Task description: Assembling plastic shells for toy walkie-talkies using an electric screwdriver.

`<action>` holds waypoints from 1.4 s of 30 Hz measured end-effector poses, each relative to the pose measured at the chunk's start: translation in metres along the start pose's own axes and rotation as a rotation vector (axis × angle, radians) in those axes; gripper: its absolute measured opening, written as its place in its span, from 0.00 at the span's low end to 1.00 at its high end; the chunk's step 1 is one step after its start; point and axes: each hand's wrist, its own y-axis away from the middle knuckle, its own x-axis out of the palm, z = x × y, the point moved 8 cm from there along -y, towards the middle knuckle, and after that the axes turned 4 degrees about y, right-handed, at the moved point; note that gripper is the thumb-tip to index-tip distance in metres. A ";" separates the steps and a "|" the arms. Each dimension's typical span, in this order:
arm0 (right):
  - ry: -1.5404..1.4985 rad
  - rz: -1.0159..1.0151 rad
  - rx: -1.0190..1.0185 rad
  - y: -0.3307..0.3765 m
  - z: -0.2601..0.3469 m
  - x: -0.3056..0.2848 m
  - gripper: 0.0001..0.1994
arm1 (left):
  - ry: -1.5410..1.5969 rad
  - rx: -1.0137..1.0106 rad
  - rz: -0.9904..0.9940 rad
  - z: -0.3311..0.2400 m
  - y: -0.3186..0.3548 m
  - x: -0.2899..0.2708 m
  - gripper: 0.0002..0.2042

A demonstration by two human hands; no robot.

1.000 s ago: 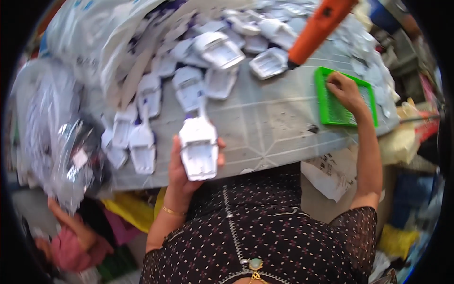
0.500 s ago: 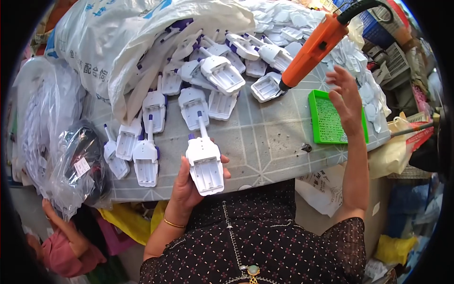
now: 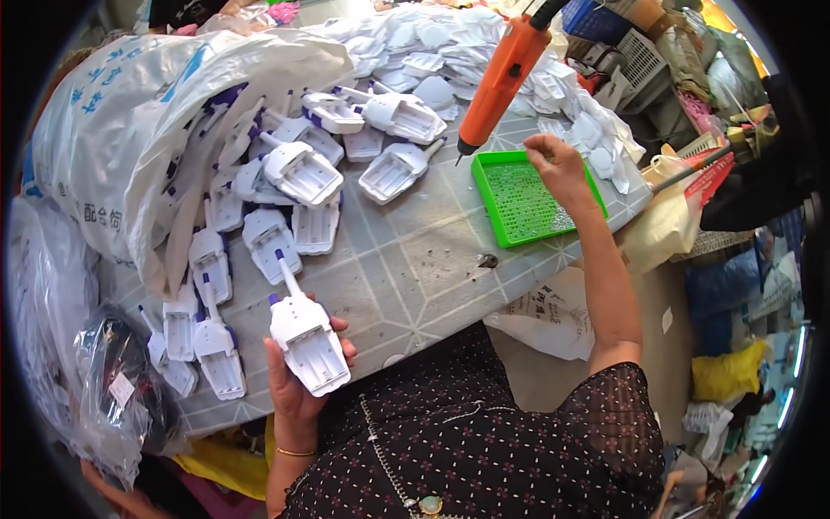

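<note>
My left hand (image 3: 294, 391) grips a white plastic device housing (image 3: 309, 342) over the table's near edge, its open battery compartment facing up and its stem with a purple tip pointing away. My right hand (image 3: 562, 171) is over the green tray (image 3: 493, 205) of small metal pieces, thumb and fingers pinched together; what they hold, if anything, is too small to make out. An orange electric screwdriver (image 3: 503, 82) hangs bit down, left of the right hand and touched by neither hand. Several similar housings (image 3: 303, 173) lie on the table beyond my left hand.
A large white sack (image 3: 112, 156) spills housings at the far left. White flat plastic parts (image 3: 415, 52) are heaped along the back. A clear bag with dark contents (image 3: 121, 381) sits by the left edge. The grey table (image 3: 389, 277) has a small dark lump on it.
My view has turned rightward. My right hand has moved from beside the screwdriver down to the green tray, and its spread fingers have closed to a pinch. The left hand keeps the housing.
</note>
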 end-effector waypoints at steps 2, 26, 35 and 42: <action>0.053 -0.020 -0.002 0.003 -0.026 0.000 0.07 | 0.002 -0.002 -0.014 0.001 0.001 0.000 0.40; 0.260 -0.230 -0.328 -0.043 0.050 0.035 0.07 | -0.021 0.032 -0.040 -0.002 0.002 -0.003 0.39; 0.571 -0.025 0.306 -0.114 -0.131 -0.012 0.20 | -0.067 0.046 -0.059 -0.004 0.009 -0.007 0.40; 0.845 0.120 0.148 -0.146 -0.225 0.002 0.24 | 0.017 -0.109 0.020 0.002 0.003 -0.014 0.37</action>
